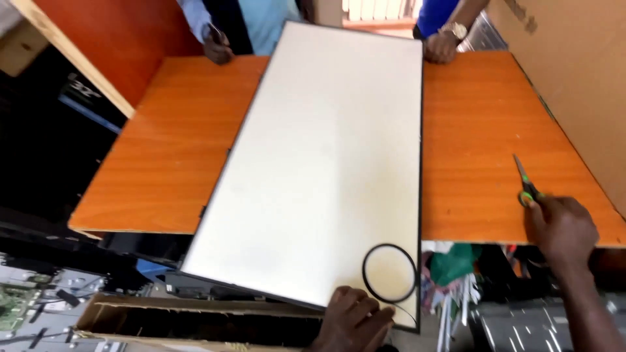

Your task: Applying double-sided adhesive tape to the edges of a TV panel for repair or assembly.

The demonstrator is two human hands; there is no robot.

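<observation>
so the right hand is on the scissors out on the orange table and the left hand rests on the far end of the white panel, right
Not quite. The head view shows the left hand on the near end of the white panel, by the black ring. The right hand is indeed on the scissors on the orange table.

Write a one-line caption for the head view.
Left hand rests on a large white panel beside a black ring; right hand holds green-handled scissors on the orange table.

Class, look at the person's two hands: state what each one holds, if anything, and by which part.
The right hand grips the scissors by their green handles. The left hand rests on the white panel's near edge beside a black ring; a grip cannot be told.
</observation>
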